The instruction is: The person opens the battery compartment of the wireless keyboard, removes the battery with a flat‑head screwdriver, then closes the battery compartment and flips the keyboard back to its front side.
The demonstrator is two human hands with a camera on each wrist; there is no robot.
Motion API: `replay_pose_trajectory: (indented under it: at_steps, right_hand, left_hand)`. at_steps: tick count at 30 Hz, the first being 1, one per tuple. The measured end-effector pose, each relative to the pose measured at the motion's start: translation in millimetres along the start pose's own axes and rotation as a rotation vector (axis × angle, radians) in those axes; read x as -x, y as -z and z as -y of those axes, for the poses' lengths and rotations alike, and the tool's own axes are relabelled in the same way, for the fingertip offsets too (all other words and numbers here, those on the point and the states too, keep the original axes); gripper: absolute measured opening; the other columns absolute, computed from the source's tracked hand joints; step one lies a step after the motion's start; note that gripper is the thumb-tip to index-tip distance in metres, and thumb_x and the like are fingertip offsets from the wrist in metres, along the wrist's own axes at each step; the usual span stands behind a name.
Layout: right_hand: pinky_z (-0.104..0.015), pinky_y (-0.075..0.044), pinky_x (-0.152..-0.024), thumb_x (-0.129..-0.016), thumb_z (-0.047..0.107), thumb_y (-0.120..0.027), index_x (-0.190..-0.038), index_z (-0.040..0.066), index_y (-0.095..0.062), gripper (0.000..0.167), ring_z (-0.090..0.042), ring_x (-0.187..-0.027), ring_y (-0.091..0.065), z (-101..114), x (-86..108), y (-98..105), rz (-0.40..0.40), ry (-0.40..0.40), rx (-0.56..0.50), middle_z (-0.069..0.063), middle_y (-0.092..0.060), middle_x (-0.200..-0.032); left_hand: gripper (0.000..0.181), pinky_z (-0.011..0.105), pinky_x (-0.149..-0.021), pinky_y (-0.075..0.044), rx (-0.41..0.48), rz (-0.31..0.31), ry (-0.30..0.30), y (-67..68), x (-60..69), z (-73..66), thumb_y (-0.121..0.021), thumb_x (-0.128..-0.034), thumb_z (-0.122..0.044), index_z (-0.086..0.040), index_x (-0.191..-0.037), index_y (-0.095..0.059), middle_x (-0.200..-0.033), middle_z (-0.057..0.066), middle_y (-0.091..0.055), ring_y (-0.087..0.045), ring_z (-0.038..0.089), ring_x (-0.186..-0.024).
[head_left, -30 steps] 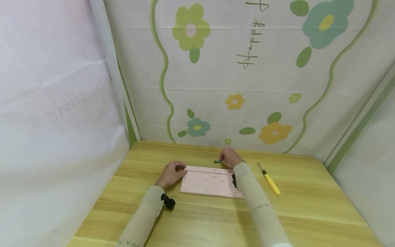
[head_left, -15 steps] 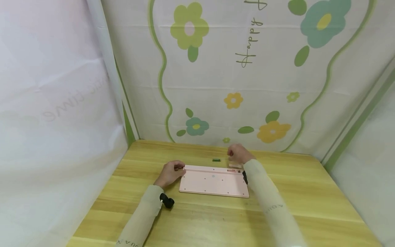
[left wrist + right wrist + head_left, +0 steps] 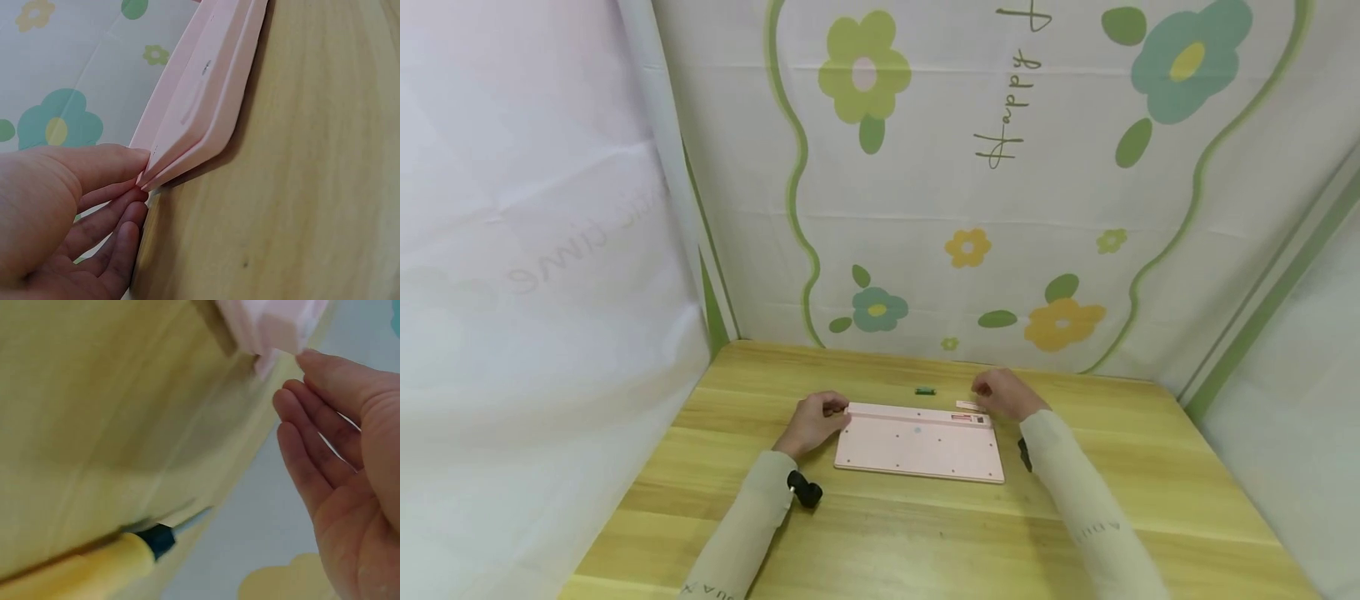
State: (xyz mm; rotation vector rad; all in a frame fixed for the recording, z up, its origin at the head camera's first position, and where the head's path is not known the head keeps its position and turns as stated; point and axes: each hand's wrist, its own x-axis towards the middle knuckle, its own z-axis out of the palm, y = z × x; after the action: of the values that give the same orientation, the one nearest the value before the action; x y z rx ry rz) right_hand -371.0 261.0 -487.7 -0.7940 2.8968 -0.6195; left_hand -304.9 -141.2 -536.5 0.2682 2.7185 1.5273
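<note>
A pink keyboard [image 3: 917,446] lies underside up on the table, small screws dotting its back. Its battery compartment [image 3: 962,417], red inside, is uncovered at the far right. My left hand [image 3: 812,423] pinches the far left corner between thumb and fingers, as the left wrist view shows close up. Behind the keyboard lies a small green battery [image 3: 925,391]. The narrow pink battery cover [image 3: 968,406] rests on the table beyond the compartment. Beside it hovers my right hand [image 3: 1007,393], fingers loosely extended; in the right wrist view nothing shows between them.
In the right wrist view a yellow-handled screwdriver [image 3: 94,569] lies on the wooden table [image 3: 895,542]; the right arm hides it in the head view. A flower-printed cloth [image 3: 925,192] hangs behind the table's far edge, with more cloth at both sides.
My right hand has left the green battery lying behind the keyboard and moved right to the battery cover. The arm no longer covers the keyboard's right end. My left hand stays put.
</note>
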Motion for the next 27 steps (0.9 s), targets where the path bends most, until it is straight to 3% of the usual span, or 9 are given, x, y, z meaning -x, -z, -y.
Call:
replay_pose_trajectory:
  at_steps: [6,12,27]
  right_hand:
    - [-0.044,-0.062,-0.088,-0.096,0.000,-0.073,-0.114,-0.007,-0.075,0.019,-0.027,-0.096,-0.072,-8.1,3.8,-10.6,-0.047,-0.014,-0.049,-0.019,-0.077,-0.108]
    - [-0.041,-0.062,-0.083,-0.094,0.003,-0.077,-0.109,-0.003,-0.078,0.016,-0.021,-0.092,-0.071,-11.0,4.5,-16.3,-0.026,-0.046,-0.080,-0.014,-0.077,-0.104]
    - [-0.030,-0.055,-0.075,-0.098,0.002,-0.072,-0.100,0.003,-0.076,0.004,-0.015,-0.083,-0.064,-12.1,5.2,-15.4,-0.022,-0.068,-0.146,-0.007,-0.074,-0.094]
  left_hand:
    - [0.022,0.047,-0.104,-0.056,-0.005,-0.004,0.003,-0.6,-0.9,0.7,-0.076,-0.0978,-0.013,-0.007,-0.119,-0.076,-0.117,0.006,-0.075,-0.068,0.024,-0.113]
    - [0.022,0.048,-0.104,-0.055,-0.008,-0.006,0.008,-0.3,-0.1,-0.6,-0.076,-0.0983,-0.014,-0.007,-0.119,-0.076,-0.117,0.005,-0.075,-0.068,0.023,-0.113]
    - [0.023,0.047,-0.103,-0.056,-0.006,0.001,-0.002,0.3,0.8,-2.2,-0.075,-0.0987,-0.012,-0.005,-0.120,-0.075,-0.119,0.011,-0.075,-0.068,0.026,-0.113]
